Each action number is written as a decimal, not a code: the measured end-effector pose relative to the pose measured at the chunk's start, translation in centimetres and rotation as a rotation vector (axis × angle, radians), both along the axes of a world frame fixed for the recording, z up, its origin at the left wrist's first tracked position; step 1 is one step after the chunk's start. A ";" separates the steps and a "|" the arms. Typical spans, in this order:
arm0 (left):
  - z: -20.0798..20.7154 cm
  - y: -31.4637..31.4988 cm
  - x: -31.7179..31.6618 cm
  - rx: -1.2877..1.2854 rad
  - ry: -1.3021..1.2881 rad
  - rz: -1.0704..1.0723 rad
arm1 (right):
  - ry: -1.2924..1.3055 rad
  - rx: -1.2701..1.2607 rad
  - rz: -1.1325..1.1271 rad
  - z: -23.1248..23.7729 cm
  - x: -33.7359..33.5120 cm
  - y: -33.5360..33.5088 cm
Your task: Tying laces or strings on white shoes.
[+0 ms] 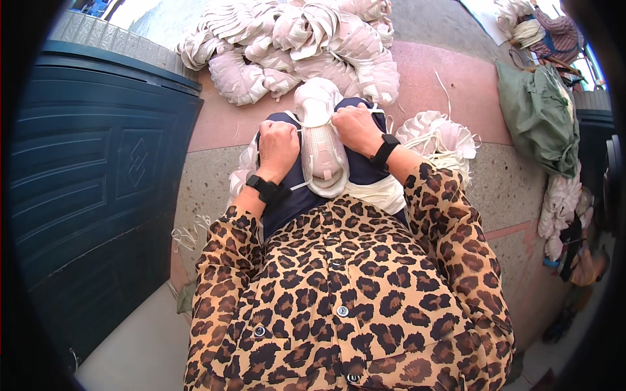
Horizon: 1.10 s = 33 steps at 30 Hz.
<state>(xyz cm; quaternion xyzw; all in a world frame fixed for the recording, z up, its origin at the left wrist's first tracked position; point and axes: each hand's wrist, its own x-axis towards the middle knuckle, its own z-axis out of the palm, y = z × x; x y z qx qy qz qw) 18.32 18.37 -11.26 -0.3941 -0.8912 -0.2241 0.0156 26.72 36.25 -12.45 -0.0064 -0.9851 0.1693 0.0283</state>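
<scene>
A pale pink and white shoe upper lies lengthwise across my lap, between my dark-trousered thighs. My left hand is closed in a fist at its left side, gripping a white shoelace. On the other side my right hand is closed too, pinching white lace near the upper's far half. Short lace ends stick out past both hands. A bundle of white laces rests on my lap by my right thigh. What my fingertips do under the knuckles is hidden.
A big heap of pale pink shoe uppers lies ahead on the floor. More uppers with laces sit beside my right knee. A dark blue panelled door stands at left, a green sack at right. Other people are at the right edge.
</scene>
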 end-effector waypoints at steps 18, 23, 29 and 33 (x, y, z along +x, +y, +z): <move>0.5 1.9 0.5 -0.119 0.032 -0.013 | 0.078 0.040 -0.066 0.6 0.5 0.2; 0.1 2.2 0.6 -0.155 0.005 0.030 | -0.001 0.075 -0.005 1.1 0.9 0.2; 0.9 1.8 1.9 -0.165 -0.010 0.119 | -0.105 -0.035 0.010 1.5 1.0 0.2; 3.2 1.9 3.3 -0.366 -0.011 0.047 | -0.148 -0.108 0.021 0.4 1.2 0.9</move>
